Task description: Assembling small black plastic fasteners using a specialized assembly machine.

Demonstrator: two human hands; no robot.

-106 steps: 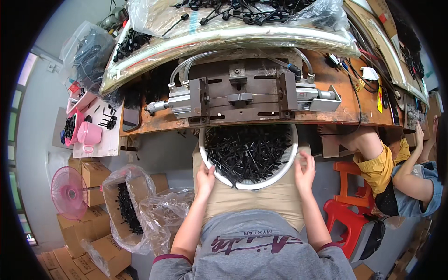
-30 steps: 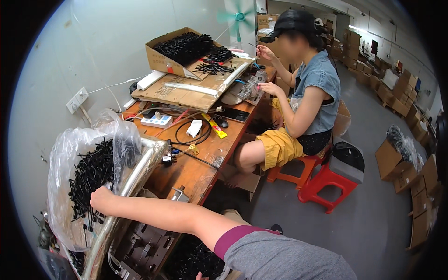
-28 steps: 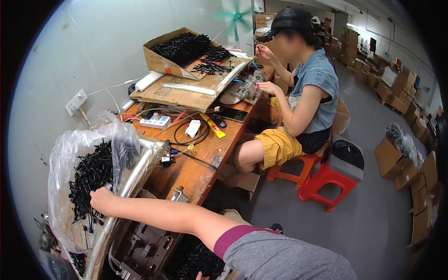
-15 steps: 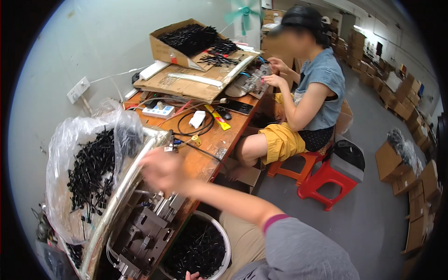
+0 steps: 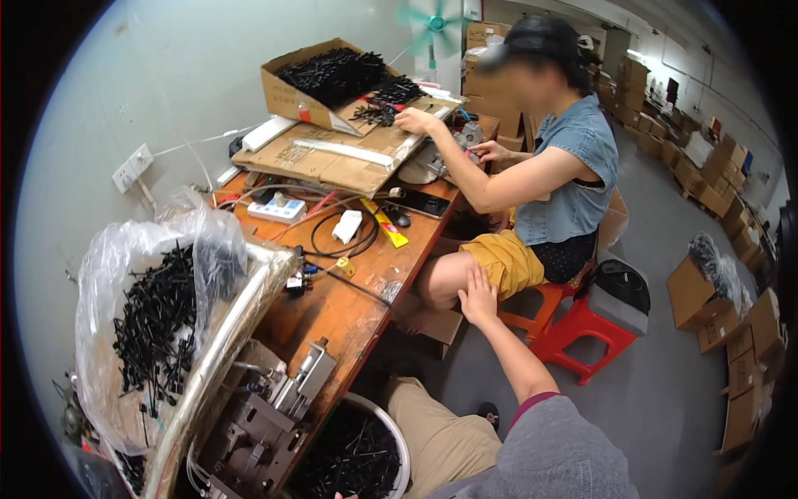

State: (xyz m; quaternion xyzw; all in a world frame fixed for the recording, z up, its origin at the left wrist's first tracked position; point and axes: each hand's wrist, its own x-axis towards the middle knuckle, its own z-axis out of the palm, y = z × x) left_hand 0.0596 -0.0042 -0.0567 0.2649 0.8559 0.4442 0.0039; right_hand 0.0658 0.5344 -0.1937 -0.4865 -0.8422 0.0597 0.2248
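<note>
My right hand (image 5: 478,298) is stretched out, fingers straight and apart with nothing in them. It lies over the co-worker's bare leg by the hem of the yellow shorts (image 5: 509,258); I cannot tell if it touches. Only fingertips of my left hand (image 5: 346,496) show at the lower edge, beside a white bucket (image 5: 405,461) full of small black parts with thin stems (image 5: 353,453). Left of the bucket, a metal jig (image 5: 266,416) with clamps sits on the wooden bench (image 5: 357,287).
A plastic-lined tray (image 5: 220,366) of black stemmed parts stands at the left. Beyond it are a power strip (image 5: 278,209), coiled black cable (image 5: 370,241), a phone (image 5: 422,202) and an open carton (image 5: 303,108). Beside the co-worker (image 5: 565,158) stands a red stool (image 5: 573,333).
My right hand has swung from above the jig, rightward to the co-worker's leg. The co-worker's one hand has moved from the device to the black parts by the carton.
</note>
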